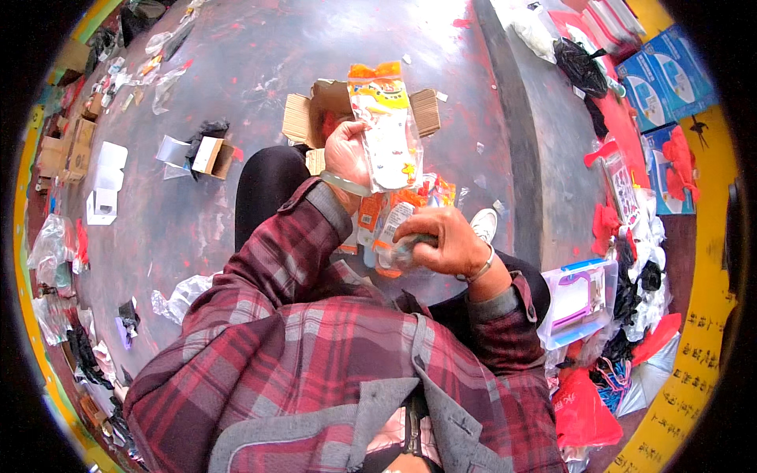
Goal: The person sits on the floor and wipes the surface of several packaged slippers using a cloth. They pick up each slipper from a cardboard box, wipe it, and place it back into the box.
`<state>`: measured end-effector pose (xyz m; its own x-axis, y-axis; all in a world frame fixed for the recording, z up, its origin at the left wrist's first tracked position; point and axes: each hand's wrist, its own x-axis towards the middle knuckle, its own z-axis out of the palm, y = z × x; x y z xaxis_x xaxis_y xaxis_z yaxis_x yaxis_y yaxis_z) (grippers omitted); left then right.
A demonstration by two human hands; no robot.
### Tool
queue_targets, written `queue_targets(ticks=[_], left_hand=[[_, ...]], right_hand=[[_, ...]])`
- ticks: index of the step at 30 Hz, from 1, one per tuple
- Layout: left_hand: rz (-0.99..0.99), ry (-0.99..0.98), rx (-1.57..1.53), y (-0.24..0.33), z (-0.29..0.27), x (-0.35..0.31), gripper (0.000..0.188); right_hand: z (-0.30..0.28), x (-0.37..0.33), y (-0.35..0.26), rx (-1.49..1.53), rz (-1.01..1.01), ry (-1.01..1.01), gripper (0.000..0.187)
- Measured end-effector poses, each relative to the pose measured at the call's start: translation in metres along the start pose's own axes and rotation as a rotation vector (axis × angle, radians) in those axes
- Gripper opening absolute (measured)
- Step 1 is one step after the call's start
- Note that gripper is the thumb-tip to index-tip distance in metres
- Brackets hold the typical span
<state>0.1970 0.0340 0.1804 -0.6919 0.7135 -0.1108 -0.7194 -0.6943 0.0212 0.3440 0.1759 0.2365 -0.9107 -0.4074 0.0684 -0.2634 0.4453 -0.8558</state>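
My left hand (347, 158) is closed round the edge of a clear plastic packet (388, 146). This packet has an orange and yellow top and white contents with small coloured prints. To its right and nearer my body, my right hand (449, 240) has its fingers curled on a crumpled clear plastic packet (392, 251) with an orange part and a white label. Several orange packets (441, 191) lie below and behind the hands, partly hidden by them. Beyond my left hand stands a cardboard box (296, 118) with its flaps spread.
A small open carton (213, 156) and a folded white box (106, 183) lie on the dark floor to the left. At right are a clear plastic container (579, 302), red bags (583, 410) and blue boxes (670, 79). My shoe (485, 225) is just beyond my right hand.
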Motion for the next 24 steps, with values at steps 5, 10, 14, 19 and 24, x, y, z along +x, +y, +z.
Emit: queue_targets(ticks=[5, 10, 14, 19, 24], left_hand=[[0.071, 0.066, 0.069, -0.001, -0.006, 0.008, 0.053], [0.015, 0.18, 0.144, -0.02, -0.013, 0.007, 0.043], [0.104, 0.031, 0.233, -0.023, -0.004, 0.012, 0.041], [0.254, 0.383, 0.452, -0.018, -0.017, 0.011, 0.071], [0.125, -0.136, 0.119, -0.026, -0.002, 0.006, 0.081]], right_hand=[[0.015, 0.004, -0.01, -0.493, 0.167, 0.394, 0.048], [0.026, 0.015, 0.01, -0.844, 0.172, 0.459, 0.044], [0.022, 0.015, 0.016, -0.41, 0.292, 0.742, 0.023], [0.0, 0.011, 0.021, 0.973, 0.362, 0.873, 0.024], [0.002, 0.015, 0.021, 1.686, 0.351, 0.615, 0.029]])
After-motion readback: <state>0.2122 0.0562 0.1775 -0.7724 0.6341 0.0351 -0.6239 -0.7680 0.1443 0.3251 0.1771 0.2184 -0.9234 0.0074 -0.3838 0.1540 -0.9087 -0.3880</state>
